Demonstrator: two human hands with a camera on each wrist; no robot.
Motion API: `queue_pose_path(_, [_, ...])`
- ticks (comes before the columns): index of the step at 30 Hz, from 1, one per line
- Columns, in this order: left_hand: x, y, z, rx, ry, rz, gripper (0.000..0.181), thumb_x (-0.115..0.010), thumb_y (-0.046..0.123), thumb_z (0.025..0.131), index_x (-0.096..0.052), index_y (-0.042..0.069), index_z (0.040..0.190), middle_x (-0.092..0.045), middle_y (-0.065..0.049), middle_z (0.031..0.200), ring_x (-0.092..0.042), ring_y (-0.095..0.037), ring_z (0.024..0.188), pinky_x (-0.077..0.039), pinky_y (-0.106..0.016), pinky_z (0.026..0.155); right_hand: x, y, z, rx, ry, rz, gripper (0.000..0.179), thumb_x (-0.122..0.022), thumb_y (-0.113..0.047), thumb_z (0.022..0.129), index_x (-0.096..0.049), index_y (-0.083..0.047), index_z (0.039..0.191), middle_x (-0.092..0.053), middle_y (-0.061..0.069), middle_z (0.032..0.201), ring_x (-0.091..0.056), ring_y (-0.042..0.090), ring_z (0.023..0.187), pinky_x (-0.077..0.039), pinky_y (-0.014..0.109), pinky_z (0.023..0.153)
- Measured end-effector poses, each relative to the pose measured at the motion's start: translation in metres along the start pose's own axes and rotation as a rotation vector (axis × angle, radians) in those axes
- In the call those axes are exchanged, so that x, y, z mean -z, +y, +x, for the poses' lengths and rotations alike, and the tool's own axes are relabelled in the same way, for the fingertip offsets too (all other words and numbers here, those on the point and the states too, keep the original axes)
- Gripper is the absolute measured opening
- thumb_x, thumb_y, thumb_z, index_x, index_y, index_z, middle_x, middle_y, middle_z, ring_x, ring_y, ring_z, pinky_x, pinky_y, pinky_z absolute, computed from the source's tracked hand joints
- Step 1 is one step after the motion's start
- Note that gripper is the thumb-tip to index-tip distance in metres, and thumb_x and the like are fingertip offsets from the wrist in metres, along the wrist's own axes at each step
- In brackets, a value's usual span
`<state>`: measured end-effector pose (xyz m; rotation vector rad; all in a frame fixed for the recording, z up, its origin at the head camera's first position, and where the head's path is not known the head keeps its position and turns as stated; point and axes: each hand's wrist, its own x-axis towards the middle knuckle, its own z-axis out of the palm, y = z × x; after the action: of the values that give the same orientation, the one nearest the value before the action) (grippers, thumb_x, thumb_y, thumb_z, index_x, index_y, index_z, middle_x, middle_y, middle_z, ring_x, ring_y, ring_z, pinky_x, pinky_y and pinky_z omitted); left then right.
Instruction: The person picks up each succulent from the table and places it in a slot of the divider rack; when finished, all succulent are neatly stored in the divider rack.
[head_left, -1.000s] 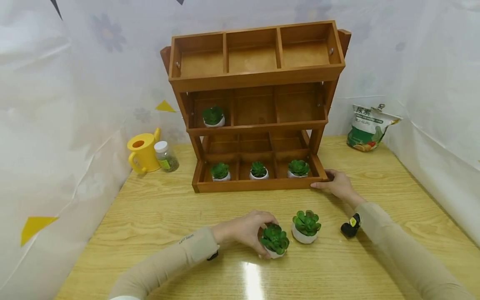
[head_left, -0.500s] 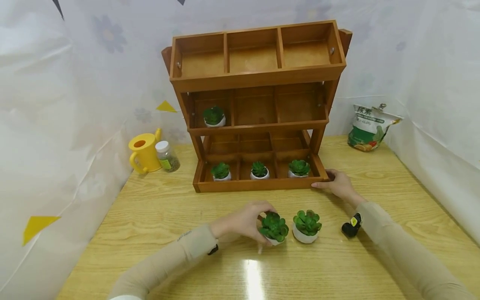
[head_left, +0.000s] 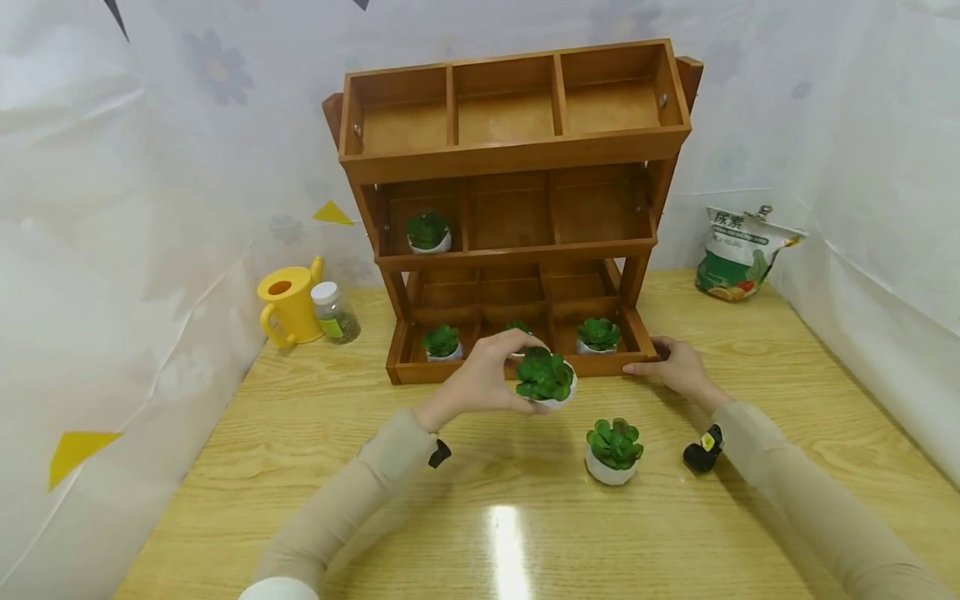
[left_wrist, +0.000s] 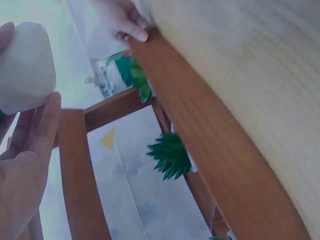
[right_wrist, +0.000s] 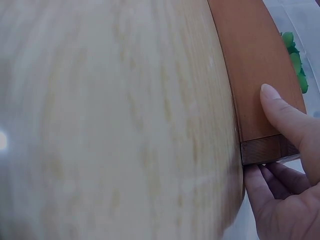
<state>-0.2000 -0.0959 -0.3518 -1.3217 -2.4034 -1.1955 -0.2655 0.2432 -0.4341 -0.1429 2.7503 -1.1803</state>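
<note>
In the head view my left hand [head_left: 491, 375] grips a potted succulent [head_left: 545, 375], held up in front of the shelf's bottom tier. The left wrist view shows its white pot [left_wrist: 29, 67] between thumb and fingers. My right hand [head_left: 678, 371] holds the front right corner of the brown wooden shelf [head_left: 517, 158], thumb on the front board and fingers at its end in the right wrist view. A second succulent [head_left: 613, 450] stands on the table. In the bottom tier sit a left plant [head_left: 442, 342], a right plant [head_left: 597, 335] and a middle one, mostly hidden.
Another succulent [head_left: 428, 232] occupies the middle tier's left compartment. A yellow watering can [head_left: 288, 304] and a lidded jar [head_left: 334, 315] stand left of the shelf. At the back right is a clipped fertilizer bag [head_left: 742, 254].
My left hand has lifted its succulent off the table and carried it forward, towards the shelf, now covering part of the middle bottom plant. The right hand stays at the shelf corner.
</note>
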Motion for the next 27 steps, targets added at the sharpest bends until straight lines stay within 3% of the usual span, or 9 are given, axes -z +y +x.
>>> queue_pose_path(7, [0.011, 0.0, 0.002, 0.029, 0.163, 0.041, 0.066, -0.092, 0.019, 0.061, -0.058, 0.006, 0.117, -0.061, -0.008, 0.11, -0.062, -0.019, 0.098, -0.054, -0.02, 0.08, 0.0, 0.002, 0.0, 0.001, 0.001, -0.001, 0.093, -0.072, -0.049, 0.081, -0.035, 0.01, 0.142, -0.041, 0.033, 0.141, -0.039, 0.048, 0.127, -0.035, 0.059, 0.103])
queue_pose_path(11, [0.011, -0.001, 0.005, 0.026, 0.305, 0.045, 0.065, -0.091, 0.017, 0.062, -0.058, 0.003, 0.117, -0.061, -0.01, 0.111, -0.062, -0.021, 0.099, -0.054, -0.023, 0.084, -0.001, 0.003, 0.001, 0.004, 0.004, -0.005, 0.092, -0.072, -0.049, 0.082, -0.035, 0.01, 0.142, -0.041, 0.033, 0.141, -0.039, 0.048, 0.127, -0.035, 0.059, 0.103])
queue_pose_path(17, [0.01, -0.006, 0.014, 0.041, 0.514, 0.042, 0.065, -0.09, 0.015, 0.062, -0.058, 0.003, 0.116, -0.059, -0.012, 0.11, -0.062, -0.021, 0.098, -0.056, -0.026, 0.079, -0.001, 0.004, 0.001, 0.005, 0.003, -0.001, 0.093, -0.073, -0.05, 0.081, -0.036, 0.009, 0.142, -0.041, 0.032, 0.14, -0.04, 0.048, 0.127, -0.035, 0.059, 0.103])
queue_pose_path(24, [0.014, -0.007, 0.027, 0.008, 0.668, 0.061, 0.063, -0.09, 0.015, 0.063, -0.057, 0.002, 0.116, -0.058, -0.014, 0.107, -0.062, -0.023, 0.096, -0.058, -0.032, 0.076, 0.0, 0.004, 0.001, -0.001, 0.004, -0.002, 0.094, -0.072, -0.051, 0.081, -0.035, 0.009, 0.142, -0.04, 0.032, 0.142, -0.038, 0.048, 0.129, -0.034, 0.059, 0.104])
queue_pose_path(27, [0.017, -0.006, 0.031, 0.022, 0.713, 0.094, 0.063, -0.09, 0.017, 0.064, -0.057, 0.002, 0.116, -0.059, -0.013, 0.108, -0.061, -0.022, 0.095, -0.057, -0.031, 0.074, 0.0, 0.004, 0.001, -0.002, 0.008, 0.002, 0.093, -0.073, -0.05, 0.081, -0.035, 0.009, 0.142, -0.04, 0.032, 0.142, -0.038, 0.048, 0.129, -0.035, 0.059, 0.104])
